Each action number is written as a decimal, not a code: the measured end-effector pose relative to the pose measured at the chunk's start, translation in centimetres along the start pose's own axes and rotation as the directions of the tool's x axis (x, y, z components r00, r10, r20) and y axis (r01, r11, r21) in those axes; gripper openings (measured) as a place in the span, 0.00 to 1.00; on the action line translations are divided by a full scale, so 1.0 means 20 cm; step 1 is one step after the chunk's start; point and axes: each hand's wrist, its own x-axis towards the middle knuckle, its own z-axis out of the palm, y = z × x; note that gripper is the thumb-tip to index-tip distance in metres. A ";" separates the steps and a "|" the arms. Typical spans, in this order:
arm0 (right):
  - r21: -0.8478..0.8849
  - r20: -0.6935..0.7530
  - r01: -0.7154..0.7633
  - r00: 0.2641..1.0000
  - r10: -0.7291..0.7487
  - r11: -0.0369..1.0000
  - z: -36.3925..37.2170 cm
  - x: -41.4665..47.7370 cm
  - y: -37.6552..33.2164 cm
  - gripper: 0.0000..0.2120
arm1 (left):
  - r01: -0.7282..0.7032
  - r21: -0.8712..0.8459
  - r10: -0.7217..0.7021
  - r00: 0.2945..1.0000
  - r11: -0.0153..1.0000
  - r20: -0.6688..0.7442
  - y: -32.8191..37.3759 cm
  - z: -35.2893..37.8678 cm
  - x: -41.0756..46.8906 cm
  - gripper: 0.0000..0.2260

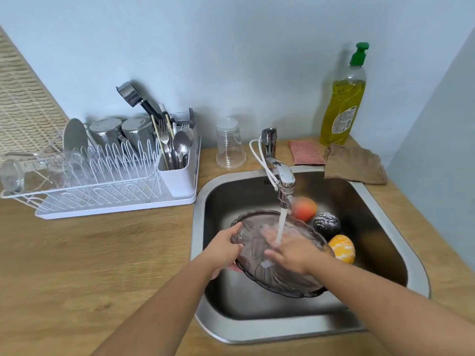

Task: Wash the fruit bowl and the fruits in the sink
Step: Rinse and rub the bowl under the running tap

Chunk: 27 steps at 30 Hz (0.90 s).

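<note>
A smoky transparent fruit bowl point(259, 272) is held tilted over the steel sink point(385, 201) under running water from the tap point(282, 176). My left hand point(226, 249) grips the bowl's left rim. Inside the bowl lies my right hand point(290, 250), flat with fingers spread, in the water stream. Three fruits rest in the sink behind the bowl: a peach-coloured one point(304, 208), a dark speckled one point(327, 223) and an orange-yellow one point(342, 248).
A white dish rack point(102, 181) with cups and cutlery stands on the wooden counter at left. An upturned plastic cup point(230, 146) stands near the tap. A pink sponge point(305, 152), a brown cloth point(354, 164) and a soap bottle point(344, 98) lie behind the sink.
</note>
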 end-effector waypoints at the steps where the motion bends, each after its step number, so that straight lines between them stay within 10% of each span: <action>1: -0.021 -0.030 -0.078 0.997 0.078 0.997 -0.01 0.00 0.03 0.29 | 0.000 -0.009 0.000 1.000 1.000 0.019 0.00 0.01 0.00 0.25; 7: 0.218 0.039 0.108 0.992 -0.119 0.970 0.00 0.03 -0.16 0.29 | 0.002 0.014 -0.002 1.000 1.000 0.030 0.02 0.01 0.01 0.27; 11: -0.018 -0.038 -0.142 0.989 0.141 0.990 0.00 -0.01 0.10 0.31 | 0.022 -0.022 -0.021 0.998 1.000 0.062 0.01 0.04 0.00 0.26; 17: 0.148 -0.115 -0.037 0.992 0.054 0.988 0.03 0.07 -0.09 0.31 | 0.007 0.014 -0.008 0.997 1.000 0.078 0.03 0.08 0.03 0.28; 22: 0.231 -0.127 -0.329 0.923 0.364 0.916 0.03 0.09 -0.02 0.31 | -0.006 0.045 0.003 0.997 0.999 0.076 0.03 0.10 0.02 0.28; 27: 0.097 -0.175 0.002 0.984 0.016 0.995 0.00 0.13 -0.13 0.34 | -0.012 0.059 0.008 0.997 0.998 0.075 0.00 0.10 0.02 0.28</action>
